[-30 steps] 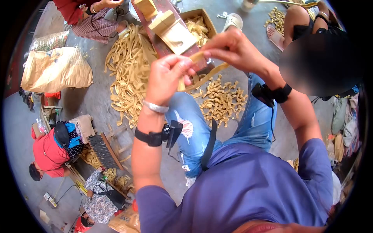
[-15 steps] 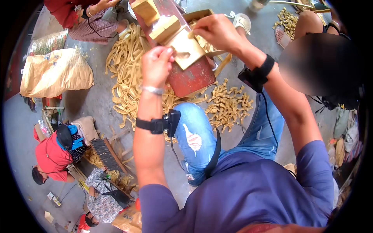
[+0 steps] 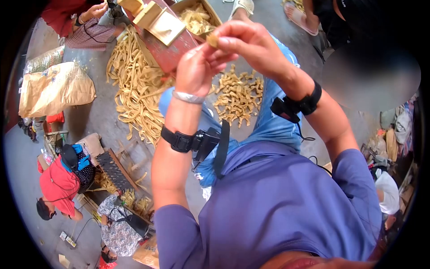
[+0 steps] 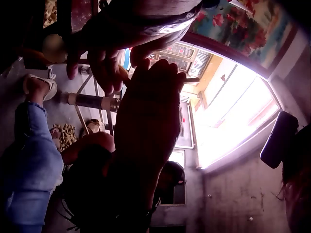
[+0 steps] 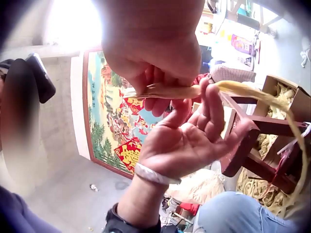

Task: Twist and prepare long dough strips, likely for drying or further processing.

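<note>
A pale yellow, pliable strip (image 5: pixel 170 91) runs between my two hands, bunched at one end. Its long tail arcs out and hangs down on the far side in the right wrist view. My right hand (image 3: pixel 253 50) grips the bunched part with curled fingers. With palm turned up, my left hand (image 3: pixel 195 69) holds the strip at its fingertips, close to the right fingers. In the left wrist view both hands are dark against the light. Below them on the floor lies a pile of short knotted pieces (image 3: pixel 237 96); long loose strips (image 3: pixel 134 89) are heaped to the left.
A red bench (image 3: pixel 172 58) ahead carries a wooden block fixture (image 3: pixel 165 28). Beside it stands a cardboard box (image 3: pixel 218 20) holding more strips. A brown paper sack (image 3: pixel 56 89) lies at left. Other people sit around, one in a red shirt (image 3: pixel 58 181).
My hands were together near the bench, then apart over the wooden fixture. Now they have come back together, nearer my body, with the strip between them. The head view has shifted.
</note>
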Demonstrator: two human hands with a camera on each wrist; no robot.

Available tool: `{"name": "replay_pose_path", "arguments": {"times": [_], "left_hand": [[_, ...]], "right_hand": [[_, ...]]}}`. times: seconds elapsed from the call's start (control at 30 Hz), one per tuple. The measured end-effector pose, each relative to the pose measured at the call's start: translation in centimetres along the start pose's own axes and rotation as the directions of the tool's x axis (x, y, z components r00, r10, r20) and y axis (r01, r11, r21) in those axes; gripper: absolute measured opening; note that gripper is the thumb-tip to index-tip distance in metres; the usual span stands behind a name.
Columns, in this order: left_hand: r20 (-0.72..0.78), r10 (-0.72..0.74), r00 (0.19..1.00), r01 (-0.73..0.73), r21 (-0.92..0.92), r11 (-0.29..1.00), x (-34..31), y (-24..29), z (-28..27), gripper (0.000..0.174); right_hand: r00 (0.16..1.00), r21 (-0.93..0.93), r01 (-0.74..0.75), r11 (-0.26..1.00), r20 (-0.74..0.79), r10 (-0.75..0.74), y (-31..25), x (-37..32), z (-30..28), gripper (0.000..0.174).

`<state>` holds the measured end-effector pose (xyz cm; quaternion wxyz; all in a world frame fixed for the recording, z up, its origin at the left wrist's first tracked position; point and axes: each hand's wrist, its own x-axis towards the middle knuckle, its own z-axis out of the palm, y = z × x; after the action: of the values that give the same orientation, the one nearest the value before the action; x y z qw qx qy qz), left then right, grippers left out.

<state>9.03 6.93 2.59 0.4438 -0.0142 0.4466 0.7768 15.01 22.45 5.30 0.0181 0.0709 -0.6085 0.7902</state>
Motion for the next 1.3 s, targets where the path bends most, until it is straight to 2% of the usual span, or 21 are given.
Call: {"name": "replay_pose_path", "arguments": {"times": [0.07, 0.13, 0.17, 0.23, 0.3, 0.33, 0.4, 0.43, 0.47, 0.5, 0.6, 0.63, 0.73, 0.8, 0.87, 0.97, 1.03, 1.1, 1.13, 1.2, 1.3], "left_hand": [[-0.148, 0.113, 0.982, -0.135, -0.142, 0.981, -0.6, -0.3, 2.8, 0.03], [-0.112, 0.222, 0.969, -0.221, 0.019, 0.975, -2.1, 0.1, 5.4, 0.025], [-0.083, 0.29, 0.953, -0.281, 0.108, 0.954, -3.0, 0.2, 7.0, 0.023], [0.003, 0.39, 0.921, -0.369, 0.333, 0.868, -5.0, 1.3, 9.4, 0.021], [0.118, 0.43, 0.895, -0.414, 0.578, 0.703, -6.9, 2.7, 10.9, 0.019], [0.206, 0.499, 0.842, -0.494, 0.667, 0.558, -7.6, 2.8, 11.1, 0.018], [0.406, 0.563, 0.72, -0.603, 0.768, 0.216, -8.6, 2.7, 11.7, 0.017], [0.448, 0.631, 0.633, -0.65, 0.751, 0.119, -8.5, 2.4, 11.8, 0.012], [0.483, 0.691, 0.538, -0.679, 0.734, 0.015, -8.4, 2.0, 12.0, 0.009], [0.505, 0.685, 0.525, -0.693, 0.721, 0.0, -8.8, 2.3, 12.4, 0.009], [0.436, 0.662, 0.61, -0.656, 0.746, 0.113, -11.5, 3.6, 15.2, 0.018], [0.485, 0.671, 0.561, -0.655, 0.755, 0.002, -11.2, 3.5, 14.9, 0.018], [0.647, 0.646, 0.404, -0.604, 0.719, -0.343, -9.9, 3.0, 13.2, 0.017], [0.65, 0.616, 0.445, -0.592, 0.73, -0.343, -9.9, 2.6, 12.2, 0.017], [0.543, 0.566, 0.62, -0.596, 0.795, -0.11, -11.1, 1.8, 11.3, 0.017], [0.33, 0.614, 0.717, -0.567, 0.789, 0.238, -11.2, 0.6, 9.9, 0.017], [0.244, 0.702, 0.669, -0.544, 0.805, 0.238, -11.2, -0.1, 8.9, 0.018], [0.162, 0.741, 0.651, -0.502, 0.825, 0.26, -11.6, -0.7, 8.3, 0.016], [0.114, 0.736, 0.667, -0.522, 0.777, 0.352, -11.5, -1.2, 8.1, 0.015], [0.021, 0.714, 0.7, -0.55, 0.654, 0.519, -11.2, -1.9, 7.6, 0.012], [0.06, 0.641, 0.765, -0.526, 0.634, 0.568, -11.5, -1.6, 7.3, 0.009]], "right_hand": [[0.997, 0.084, 0.042, 0.996, -0.065, -0.036, 0.2, -2.7, 0.1, 0.018], [0.996, 0.209, 0.016, 0.978, -0.086, 0.002, -0.9, -5.2, 0.8, 0.017], [0.993, 0.14, 0.071, 0.988, -0.098, -0.058, -2.2, -6.2, 1.0, 0.016], [0.885, -0.259, 0.345, 0.902, -0.23, -0.405, -4.7, -6.9, 1.4, 0.015], [0.809, -0.334, 0.401, 0.853, -0.308, -0.501, -5.8, -6.7, 0.7, 0.017], [0.765, -0.376, 0.42, 0.826, -0.344, -0.545, -6.3, -6.7, 0.4, 0.019], [0.939, 0.156, 0.253, 0.955, -0.278, -0.203, -4.1, -6.4, 0.0, 0.02], [0.887, 0.142, 0.27, 0.952, -0.421, -0.189, -5.5, -6.5, 2.0, 0.015], [0.87, 0.082, 0.285, 0.955, -0.441, -0.221, -7.1, -7.0, 2.6, 0.015], [0.852, 0.021, 0.295, 0.955, -0.459, -0.253, -8.9, -7.7, 2.6, 0.015], [0.828, -0.171, 0.21, 0.963, -0.492, -0.268, -11.7, -8.8, 2.1, 0.017], [0.826, -0.233, 0.162, 0.959, -0.499, -0.261, -12.2, -9.0, 2.0, 0.018], [0.987, -0.555, -0.035, 0.831, -0.15, -0.058, -12.8, -8.7, 1.1, 0.018], [0.998, -0.501, 0.051, 0.864, 0.045, -0.032, -11.1, -8.5, -0.4, 0.014], [0.994, -0.451, 0.084, 0.889, 0.105, -0.041, -8.9, -8.9, -1.2, 0.014], [0.992, -0.264, 0.053, 0.963, 0.124, -0.021, -8.0, -9.0, 0.2, 0.02], [0.988, -0.072, 0.032, 0.997, 0.154, -0.021, -5.9, -9.2, 0.3, 0.024], [0.972, 0.134, -0.226, 0.965, 0.101, 0.213, -5.3, -9.6, 1.1, 0.022], [0.94, 0.238, -0.342, 0.909, 0.094, 0.329, -5.1, -9.7, 1.6, 0.021], [0.944, 0.29, -0.305, 0.907, -0.034, 0.329, -3.9, -9.8, 2.5, 0.022], [0.914, 0.263, -0.3, 0.917, -0.197, 0.355, -3.2, -9.7, 2.9, 0.023]]}}
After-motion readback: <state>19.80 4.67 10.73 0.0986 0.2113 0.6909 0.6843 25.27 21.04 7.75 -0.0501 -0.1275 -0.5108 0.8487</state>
